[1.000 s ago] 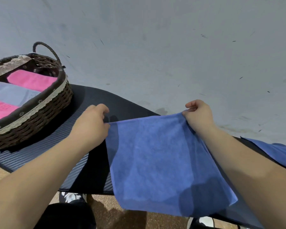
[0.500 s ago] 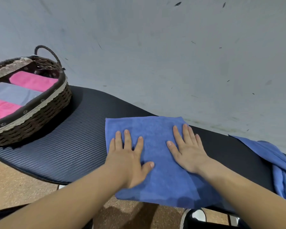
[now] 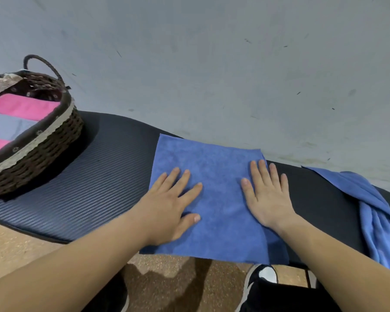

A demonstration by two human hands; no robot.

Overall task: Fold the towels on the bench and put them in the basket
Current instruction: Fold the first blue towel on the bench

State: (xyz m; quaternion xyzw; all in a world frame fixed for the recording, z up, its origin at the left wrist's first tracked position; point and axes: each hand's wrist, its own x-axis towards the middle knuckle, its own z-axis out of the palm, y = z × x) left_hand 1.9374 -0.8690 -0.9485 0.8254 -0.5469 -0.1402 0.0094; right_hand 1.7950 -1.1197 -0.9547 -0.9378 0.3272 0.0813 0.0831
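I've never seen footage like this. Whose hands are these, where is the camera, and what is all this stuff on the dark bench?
There is no machine here: a person wears a camera on the head, looking down at their own two bare hands. The left hand and right hand lie flat, fingers spread, on a blue towel spread over a black padded bench. Nothing is gripped; the palms only press the cloth. The towel's near edge hangs a little over the bench's front. To the left stands a dark wicker basket that already holds pink and pale blue folded towels. At the far right lies another blue towel, crumpled.
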